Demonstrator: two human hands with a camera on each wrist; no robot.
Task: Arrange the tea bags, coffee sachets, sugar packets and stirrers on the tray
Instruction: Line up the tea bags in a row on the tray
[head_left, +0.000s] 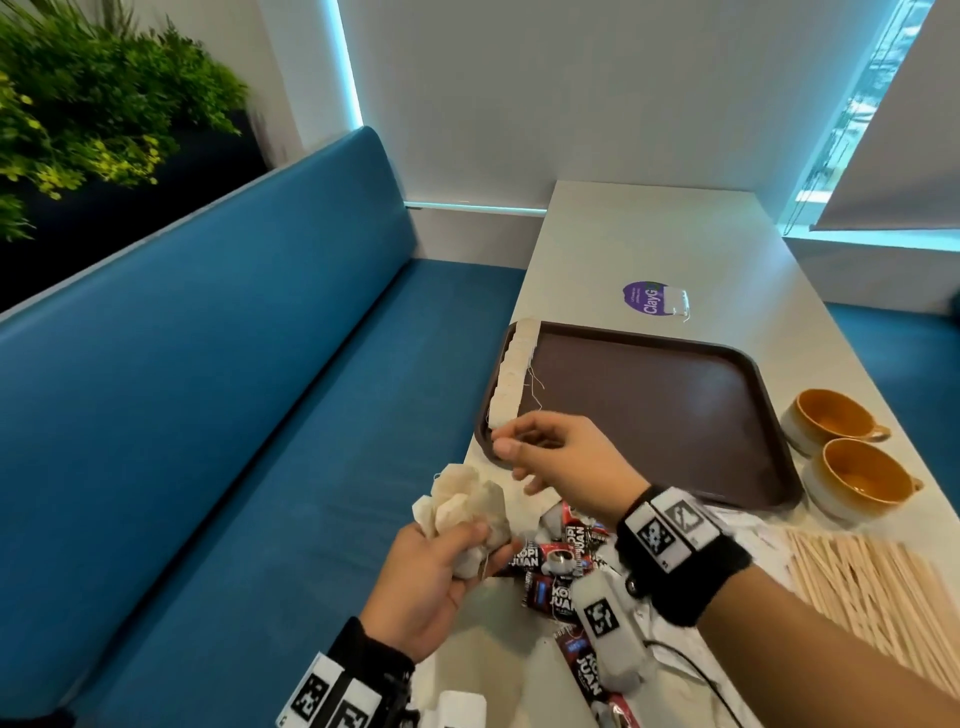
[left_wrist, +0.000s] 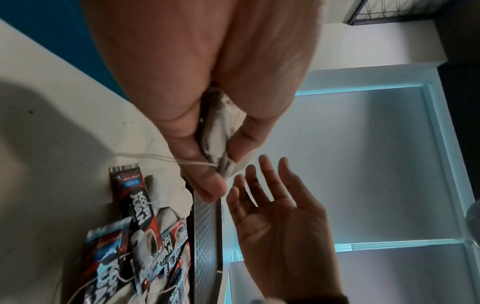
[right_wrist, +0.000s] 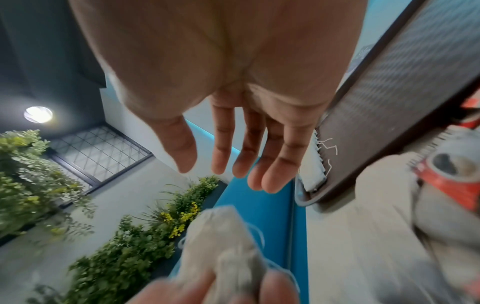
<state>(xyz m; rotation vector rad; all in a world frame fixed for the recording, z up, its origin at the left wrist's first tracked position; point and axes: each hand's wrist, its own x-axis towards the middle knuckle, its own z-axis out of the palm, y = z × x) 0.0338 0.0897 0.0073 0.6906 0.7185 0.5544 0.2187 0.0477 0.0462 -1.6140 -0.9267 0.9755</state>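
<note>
- A blue padded bench (head_left: 218, 364) fills the left side, running from 7 o'clock up toward 12 o'clock, and turns the corner behind the table.
- A pale table (head_left: 675, 244) stretches away at 1 o'clock.
- Green plants (head_left: 78, 104) in a dark planter sit behind the bench back at 10 o'clock.
- White roller blinds (head_left: 597, 93) cover the windows at 12 o'clock, with blue-white daylight glowing along their edges (head_left: 349, 62).
- A second blind (head_left: 904, 156) hangs at 2 o'clock over a bright window strip.
- In the right wrist view, a round ceiling lamp (right_wrist: 38, 114) shines at 9 o'clock beside a dark-framed wire grille (right_wrist: 101, 152).
</note>
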